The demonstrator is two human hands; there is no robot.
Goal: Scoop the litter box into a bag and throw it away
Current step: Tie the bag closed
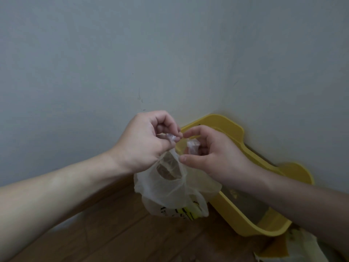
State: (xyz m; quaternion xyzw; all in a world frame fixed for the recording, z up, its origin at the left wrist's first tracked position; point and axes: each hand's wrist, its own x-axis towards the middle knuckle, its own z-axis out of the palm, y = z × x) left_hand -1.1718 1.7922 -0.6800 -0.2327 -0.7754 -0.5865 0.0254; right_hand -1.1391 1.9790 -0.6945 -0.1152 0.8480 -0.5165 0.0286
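— Pinching what, that left grip [147, 142]?
— One twisted handle of the thin plastic bag [170, 190]. Thumb and curled fingers are clamped on it just above the bag's mouth.
— And the right grip [211, 154]?
— It is curled round the other twisted handle, with the thumb underneath. The two grips nearly touch at the fingertips.
— Where does the bag lie against them?
— It hangs straight below both, its mouth gaping between the wrists, and its body seems to hang clear of the wooden floor [113, 233]. Brownish clumps show through the film, and there is yellow and black print near the bottom.
— The litter box [232, 127]?
— It is yellow and sits on the floor, tucked into the corner of the wall [132, 53], behind and to the right of the bag. The right forearm crosses over it, and grey litter shows inside.
— Anything else down there?
— Some pale crumpled paper [298, 246] at the lower right edge, just beside the box's near corner. I cannot tell what it is.
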